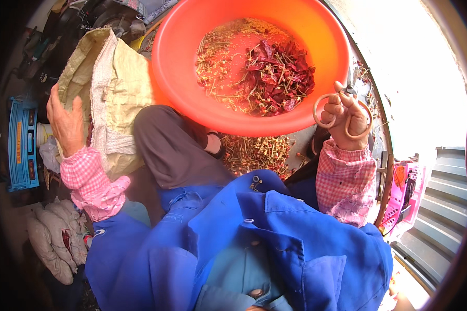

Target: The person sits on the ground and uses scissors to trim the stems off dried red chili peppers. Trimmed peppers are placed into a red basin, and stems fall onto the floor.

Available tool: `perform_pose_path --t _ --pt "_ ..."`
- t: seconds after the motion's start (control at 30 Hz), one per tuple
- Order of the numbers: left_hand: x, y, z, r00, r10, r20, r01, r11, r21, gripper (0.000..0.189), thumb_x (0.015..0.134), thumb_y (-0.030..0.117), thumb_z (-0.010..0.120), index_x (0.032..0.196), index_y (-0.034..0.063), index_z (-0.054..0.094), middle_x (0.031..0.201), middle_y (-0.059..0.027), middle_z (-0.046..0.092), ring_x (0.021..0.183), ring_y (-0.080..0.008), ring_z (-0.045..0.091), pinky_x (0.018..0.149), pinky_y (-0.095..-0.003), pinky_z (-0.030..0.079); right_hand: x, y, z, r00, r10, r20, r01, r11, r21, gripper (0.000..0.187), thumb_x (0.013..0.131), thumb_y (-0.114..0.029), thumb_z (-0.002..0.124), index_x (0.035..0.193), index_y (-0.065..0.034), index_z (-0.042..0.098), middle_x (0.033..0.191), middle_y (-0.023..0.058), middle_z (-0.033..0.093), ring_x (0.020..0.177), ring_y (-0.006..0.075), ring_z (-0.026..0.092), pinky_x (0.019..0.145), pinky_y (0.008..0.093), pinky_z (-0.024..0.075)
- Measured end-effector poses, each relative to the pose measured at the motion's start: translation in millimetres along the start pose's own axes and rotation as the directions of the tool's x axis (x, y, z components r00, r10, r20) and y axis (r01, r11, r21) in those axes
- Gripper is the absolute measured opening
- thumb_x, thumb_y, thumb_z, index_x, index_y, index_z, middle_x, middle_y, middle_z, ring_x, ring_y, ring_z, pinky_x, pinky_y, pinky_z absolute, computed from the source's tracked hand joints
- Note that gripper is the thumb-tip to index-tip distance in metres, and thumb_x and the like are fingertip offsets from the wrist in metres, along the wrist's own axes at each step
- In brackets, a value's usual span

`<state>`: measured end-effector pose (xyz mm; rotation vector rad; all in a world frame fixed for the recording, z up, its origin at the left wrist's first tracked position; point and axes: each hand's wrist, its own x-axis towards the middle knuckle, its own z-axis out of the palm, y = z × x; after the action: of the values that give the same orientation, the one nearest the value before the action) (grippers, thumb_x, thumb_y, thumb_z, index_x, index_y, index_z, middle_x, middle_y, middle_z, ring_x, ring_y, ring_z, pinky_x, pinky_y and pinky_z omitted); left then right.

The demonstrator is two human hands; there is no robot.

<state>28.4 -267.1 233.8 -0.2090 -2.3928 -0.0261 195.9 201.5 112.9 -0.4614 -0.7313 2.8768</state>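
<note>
My right hand (348, 118) grips scissors (349, 89) with large ring handles. Their blades point away from me, beside the rim of a big orange-red plastic basin (171, 58). Inside the basin, cut dried red chillies (282, 77) are heaped to the right, with stems and pale seeds scattered to the left. On the other side, my left hand (66, 122) is at the mouth of a yellowish woven sack (126, 85), thumb and fingers apart and holding nothing visible. A little dark red shows inside the sack, mostly hidden behind that hand.
Chilli stems (257, 153) lie piled on the floor between my feet. A blue plastic crate-like object (23, 144) and a padded grey cloth (54, 237) are at left. To the right are a pink plastic basket (402, 198) and a corrugated metal panel (443, 186).
</note>
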Motion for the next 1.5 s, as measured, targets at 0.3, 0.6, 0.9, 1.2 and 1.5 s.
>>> perform_pose_path --t 0.3,0.6,0.9,1.2,1.5 --pt "-35.1 237.1 207.4 0.546 0.558 0.625 -0.020 0.755 -0.656 0.031 0.075 0.023 0.059 0.100 0.0034 0.057 0.091 -0.0146 0.060 0.081 -0.0252 0.059 0.074 -0.0344 0.046 -4.5 -2.8 -2.9 0.996 -0.016 -0.086 0.010 0.997 -0.080 0.034 0.079 -0.009 0.050 0.113 -0.0068 0.044 0.073 0.0078 0.051 0.058 0.0129 0.048 0.051 0.0284 0.0396" --pt "-72.2 279.4 354.0 0.504 0.377 0.777 0.389 0.705 -0.594 0.076 0.070 0.050 0.061 0.113 -0.0099 0.044 0.109 -0.0246 0.051 0.102 -0.0302 0.050 0.086 -0.0369 0.039 -4.4 -3.5 5.7 0.982 -0.052 -0.181 0.034 0.995 -0.098 0.037 0.077 -0.004 0.047 0.114 -0.0019 0.042 0.074 0.0101 0.052 0.057 0.0124 0.045 0.052 0.0225 0.0394" --pt "-92.9 308.3 341.2 0.459 0.383 0.801 0.604 0.526 -0.598 0.042 0.061 0.017 0.067 0.094 -0.0052 0.053 0.080 -0.0097 0.056 0.073 -0.0170 0.053 0.065 -0.0282 0.043 1.5 1.5 11.9 0.970 -0.055 -0.235 0.022 0.989 -0.144 0.035 0.076 -0.004 0.047 0.111 -0.0019 0.045 0.074 0.0105 0.052 0.056 0.0130 0.046 0.051 0.0219 0.0392" --pt "-61.3 300.1 228.1 0.295 0.593 0.749 0.903 0.083 -0.422 0.026 0.067 0.003 0.058 0.092 0.0025 0.051 0.073 -0.0016 0.054 0.062 -0.0083 0.051 0.056 -0.0219 0.045 -10.6 14.4 27.2 0.965 -0.252 -0.068 0.105 0.615 -0.781 0.041 0.075 -0.003 0.051 0.115 0.0025 0.043 0.060 0.0030 0.048 0.047 0.0081 0.046 0.041 0.0193 0.0338" --pt "-45.1 262.3 148.1 0.401 0.628 0.666 0.911 -0.196 -0.363 0.023 0.072 -0.004 0.050 0.095 0.0000 0.049 0.089 -0.0071 0.056 0.083 -0.0176 0.059 0.076 -0.0302 0.052 14.5 26.1 11.6 0.922 -0.357 0.151 0.285 0.360 -0.888 0.031 0.081 -0.003 0.049 0.112 -0.0002 0.050 0.062 -0.0058 0.044 0.055 0.0014 0.039 0.049 0.0178 0.0336"
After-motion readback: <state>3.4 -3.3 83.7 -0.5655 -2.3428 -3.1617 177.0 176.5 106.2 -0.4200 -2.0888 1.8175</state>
